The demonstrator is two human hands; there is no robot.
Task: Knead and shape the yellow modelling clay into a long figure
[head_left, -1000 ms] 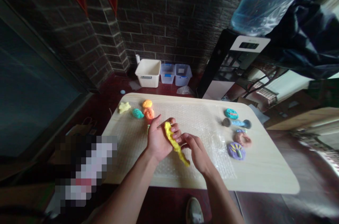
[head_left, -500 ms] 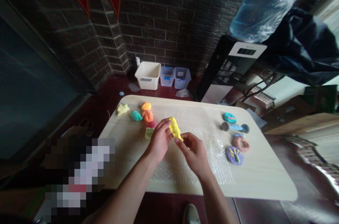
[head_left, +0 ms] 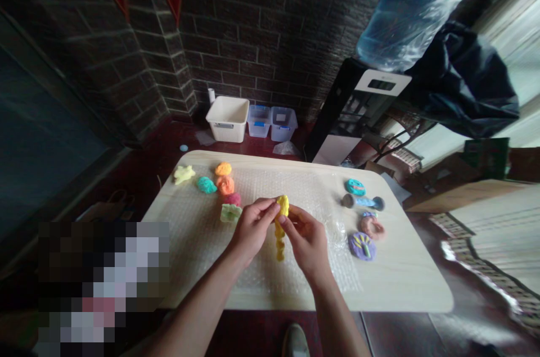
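Above the middle of the table, a long lumpy strip of yellow modelling clay [head_left: 280, 239] hangs down between my hands. My left hand [head_left: 254, 227] pinches its upper part from the left with thumb and fingers. From the right, my right hand [head_left: 307, 238] grips the same strip, its thumb lying against the clay just below the left thumb. The strip's lower end dangles free over the bubble wrap [head_left: 261, 278]. Nearest to my left hand lies a pale green square clay piece [head_left: 230, 212], with a dark red lump [head_left: 232, 199] behind it.
The pale wooden table [head_left: 405, 284] carries several clay shapes: a yellow star [head_left: 184, 174], a teal lump [head_left: 206, 184], and at right a dumbbell shape [head_left: 363, 202] and purple disc [head_left: 362, 247]. Storage bins [head_left: 228, 121] and a water dispenser [head_left: 341, 115] stand behind.
The yellow clay has turned from a slanted, bunched piece to a strip hanging downward. Both hands have shifted their hold on it, and the view has swung slightly right.
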